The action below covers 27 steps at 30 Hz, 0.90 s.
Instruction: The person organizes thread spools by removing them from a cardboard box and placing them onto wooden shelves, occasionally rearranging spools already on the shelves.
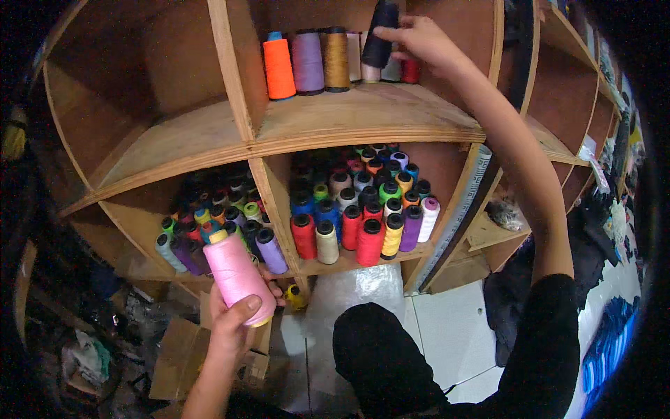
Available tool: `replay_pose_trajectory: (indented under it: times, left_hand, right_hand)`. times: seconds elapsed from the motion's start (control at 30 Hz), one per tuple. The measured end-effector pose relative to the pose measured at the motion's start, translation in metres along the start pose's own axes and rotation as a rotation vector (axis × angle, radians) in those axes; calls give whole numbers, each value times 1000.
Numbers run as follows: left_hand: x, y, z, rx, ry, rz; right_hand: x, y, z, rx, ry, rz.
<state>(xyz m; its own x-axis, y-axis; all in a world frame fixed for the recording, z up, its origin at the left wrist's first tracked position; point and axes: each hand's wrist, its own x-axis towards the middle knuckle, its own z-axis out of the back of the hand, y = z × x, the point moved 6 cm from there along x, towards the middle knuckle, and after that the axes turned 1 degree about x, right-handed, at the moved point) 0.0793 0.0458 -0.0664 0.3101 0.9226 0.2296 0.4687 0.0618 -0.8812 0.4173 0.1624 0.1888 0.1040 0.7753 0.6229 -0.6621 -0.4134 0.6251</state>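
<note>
My left hand (pixel 241 314) is wrapped round a pink thread cone (pixel 239 274), held tilted in front of the lower shelves. Up in the upper middle compartment, my right hand (pixel 417 40) grips a black thread cone (pixel 380 36) between thumb and fingers; it leans slightly and covers part of the cones behind it. To its left stand an orange cone (pixel 280 68), a purple cone (pixel 308 63) and a golden-brown cone (pixel 336 61). Pale cones are partly hidden behind the black one, and a red cone (pixel 410 71) shows below my right wrist.
The lower middle compartment is packed with upright cones, a red cone (pixel 370 243) at its front edge. More fill the compartment to its left. A ruler strip (pixel 469 188) runs down the wooden divider. Below lie a cardboard box (pixel 180 359) and clear plastic wrap (pixel 356 293).
</note>
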Motion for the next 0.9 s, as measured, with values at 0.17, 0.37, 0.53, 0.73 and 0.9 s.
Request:
replay_pose_trajectory:
  times: [0.17,0.37,0.53,0.73,0.9]
  left_hand:
    - [2,6,0,33,-19,10]
    - [3,9,2,64,-25,22]
    - [6,15,7,68,-37,40]
    - [7,20,13,56,-33,35]
    - [9,19,7,83,-36,34]
  right_hand:
    - [44,-50,-28,-96,40,-144]
    - [46,-54,-47,-73,164,-162]
    - [48,-60,-58,24,177,-128]
    - [44,-73,-59,157,248,-264]
    - [59,-83,-35,103,149,-211]
